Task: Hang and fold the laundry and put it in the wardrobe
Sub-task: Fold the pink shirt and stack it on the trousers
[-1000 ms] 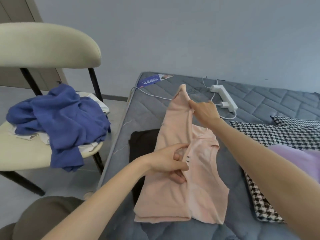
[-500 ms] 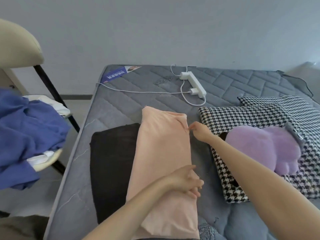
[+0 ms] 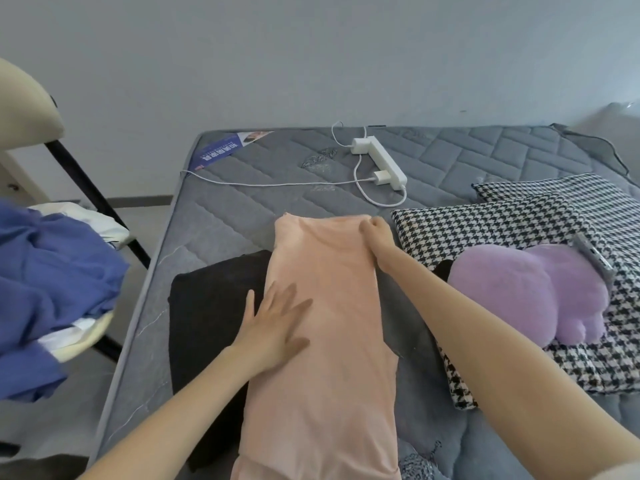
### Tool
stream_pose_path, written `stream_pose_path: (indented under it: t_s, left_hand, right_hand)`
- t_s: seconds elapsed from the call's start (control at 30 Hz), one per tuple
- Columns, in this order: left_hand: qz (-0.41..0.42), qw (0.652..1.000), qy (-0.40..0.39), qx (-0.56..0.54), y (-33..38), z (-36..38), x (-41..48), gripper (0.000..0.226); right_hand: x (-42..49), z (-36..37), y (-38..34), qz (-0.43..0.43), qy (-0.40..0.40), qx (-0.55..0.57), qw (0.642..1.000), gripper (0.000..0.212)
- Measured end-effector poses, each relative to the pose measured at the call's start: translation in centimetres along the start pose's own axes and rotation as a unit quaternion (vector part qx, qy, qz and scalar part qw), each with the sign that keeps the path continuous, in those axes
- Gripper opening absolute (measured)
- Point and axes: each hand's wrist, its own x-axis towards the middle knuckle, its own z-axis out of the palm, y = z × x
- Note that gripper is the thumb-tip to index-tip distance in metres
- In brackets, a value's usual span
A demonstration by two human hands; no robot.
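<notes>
A peach garment (image 3: 325, 341) lies folded into a long strip on the grey mattress (image 3: 242, 216), partly over a folded black garment (image 3: 207, 306). My left hand (image 3: 273, 323) presses flat on the peach strip's left side, fingers spread. My right hand (image 3: 375, 237) pinches the strip's far right corner. A heap of blue and white laundry (image 3: 52, 282) lies on a cream chair (image 3: 24, 109) at the left.
A white power strip (image 3: 379, 159) with its cable lies at the mattress's far end. Houndstooth pillows (image 3: 502, 220) and a purple plush toy (image 3: 526, 292) fill the right side. A blue leaflet (image 3: 225, 148) lies at the far left corner. A grey wall stands behind.
The peach garment went from held up and half folded to lying flat as a long strip. My left hand let go and flattened onto it; my right hand followed its far corner down.
</notes>
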Motion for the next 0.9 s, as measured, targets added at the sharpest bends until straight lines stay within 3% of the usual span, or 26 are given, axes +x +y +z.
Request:
stream_pose_path:
  t_s: [0.13,0.27,0.33,0.47,0.57,0.7,0.77,0.9]
  left_hand:
    - [-0.030,0.998,-0.055,-0.015,-1.3,1.6,0.2,0.092]
    - [-0.030,0.997,-0.043,-0.063,-1.7,2.6,0.4,0.093]
    - [-0.033,0.994,-0.023,-0.103,-1.8,2.9,0.3,0.084]
    - [-0.069,0.978,0.035,-0.194,-1.6,3.1,0.1,0.065]
    - [-0.131,0.964,0.087,-0.213,-1.7,2.5,0.2,0.061]
    - [-0.185,0.901,0.135,-0.369,-2.2,0.8,0.9,0.060]
    - [-0.221,0.871,0.111,-0.424,-2.4,0.2,1.3,0.056]
    - [-0.256,0.840,0.033,-0.477,-2.6,-0.7,2.1,0.047]
  right_hand:
    - [1.3,-1.3,-0.3,-0.002,0.054,0.068,0.996,0.017]
    - [1.1,-2.2,2.9,0.081,-0.005,-0.003,0.997,0.048]
    - [0.0,-2.3,3.8,0.088,-0.011,-0.051,0.995,0.054]
    - [-2.9,-2.6,5.6,0.088,-0.005,-0.143,0.986,0.044]
    - [-5.3,-3.0,6.8,0.104,-0.043,-0.191,0.975,0.017]
    - [-7.9,-3.2,6.3,0.135,-0.111,-0.224,0.959,0.041]
    - [-8.7,-3.3,6.4,0.148,-0.139,-0.230,0.952,0.048]
    - [-10.2,-3.6,7.0,0.139,-0.180,-0.163,0.960,0.026]
